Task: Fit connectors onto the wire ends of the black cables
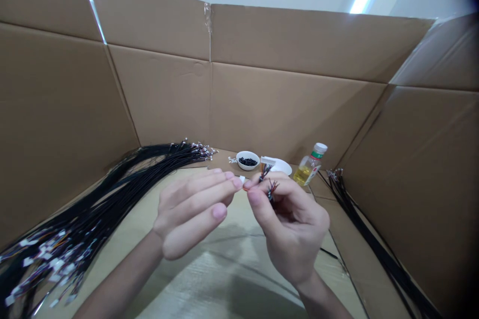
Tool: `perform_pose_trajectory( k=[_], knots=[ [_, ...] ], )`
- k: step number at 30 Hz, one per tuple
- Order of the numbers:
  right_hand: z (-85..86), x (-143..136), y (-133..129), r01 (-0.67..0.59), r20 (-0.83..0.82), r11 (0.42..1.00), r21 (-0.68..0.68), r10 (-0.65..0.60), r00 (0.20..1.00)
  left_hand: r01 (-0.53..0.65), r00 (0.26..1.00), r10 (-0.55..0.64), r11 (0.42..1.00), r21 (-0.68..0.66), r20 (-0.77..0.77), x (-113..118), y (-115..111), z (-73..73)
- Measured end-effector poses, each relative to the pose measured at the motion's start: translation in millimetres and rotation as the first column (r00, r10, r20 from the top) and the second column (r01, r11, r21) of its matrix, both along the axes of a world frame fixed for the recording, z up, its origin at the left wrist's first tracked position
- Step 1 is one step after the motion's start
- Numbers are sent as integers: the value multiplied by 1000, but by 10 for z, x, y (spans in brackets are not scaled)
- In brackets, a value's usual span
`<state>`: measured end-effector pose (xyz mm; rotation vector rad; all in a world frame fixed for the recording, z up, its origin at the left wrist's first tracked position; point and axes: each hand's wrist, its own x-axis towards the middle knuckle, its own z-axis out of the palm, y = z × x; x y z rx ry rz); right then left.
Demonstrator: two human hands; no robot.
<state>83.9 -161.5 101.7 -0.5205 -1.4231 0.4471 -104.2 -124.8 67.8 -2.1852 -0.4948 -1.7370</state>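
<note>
My right hand [292,219] is closed on a bundle of thin coloured wires [272,189], thumb and index finger pinched together. A white connector [268,161] on some of the wires stands up above its fingers. My left hand [200,209] is beside it on the left, its fingers stretched out and lying together, thumb apart from the fingertips. Between the two hands' fingertips shows a small white connector [242,179]; whether the left fingertips touch it, I cannot tell.
Many black cables [149,179] with white connectors lie at left; more cables [374,244] run along the right. Behind the hands stand a white bowl [247,154] of small black parts, a white plate [283,166] and a bottle of yellow liquid [309,169]. Cardboard walls [292,104] surround the table.
</note>
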Motion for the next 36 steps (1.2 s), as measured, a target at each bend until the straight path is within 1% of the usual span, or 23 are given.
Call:
perform_pose_trajectory(
  k=[2, 3, 5, 8, 11, 14, 16, 19, 25, 28, 30, 32, 34, 36],
  knots=[
    [16, 3, -2, -7, -1, 1000, -7, 7, 1000, -8, 999, 12, 994, 112, -30, 14, 5, 11],
    [22, 4, -3, -10, -2, 1000, -12, 10, 1000, -15, 999, 22, 989, 148, -46, 16, 9, 14],
    [26, 5, -8, -12, 0, 1000, -25, 12, 1000, -30, 996, 43, 987, 160, -73, 13, 21, 14],
    [19, 8, -14, -9, 6, 999, -44, 9, 1000, -7, 997, 24, 980, 199, -79, 11, 48, 28],
    [15, 12, -11, -6, 8, 999, -42, 6, 1000, 16, 997, 11, 950, 312, -82, 32, 75, 99],
    [25, 22, 5, 0, 27, 1000, -23, 1, 1000, -14, 992, 63, 909, 416, -106, 67, 81, 203],
    [33, 30, 14, 9, 40, 1000, -11, -9, 999, -55, 990, 106, 894, 444, -90, 90, 72, 252],
    [33, 37, 13, 23, 61, 1000, -15, -22, 998, -87, 990, 128, 898, 431, -67, 110, 49, 262],
    [-5, 31, -9, 76, 89, 996, -43, -72, 993, -85, 989, 125, 921, 381, -81, 99, 50, 167],
    [-11, 29, -2, 68, 93, 996, -65, -62, 994, -109, 989, 139, 927, 359, -59, 96, 61, 163],
    [-12, 28, 4, 57, 98, 996, -71, -50, 994, -115, 988, 146, 922, 370, -57, 101, 37, 206],
    [-13, 24, 9, 50, 105, 996, -75, -42, 994, -115, 984, 157, 920, 374, -83, 106, -19, 279],
    [-19, 15, 14, 52, 111, 995, -81, -43, 993, -130, 977, 177, 935, 329, -119, 104, -87, 352],
    [-28, 4, 18, 59, 111, 994, -91, -48, 993, -142, 971, 189, 949, 282, -148, 94, -137, 395]
  ],
)
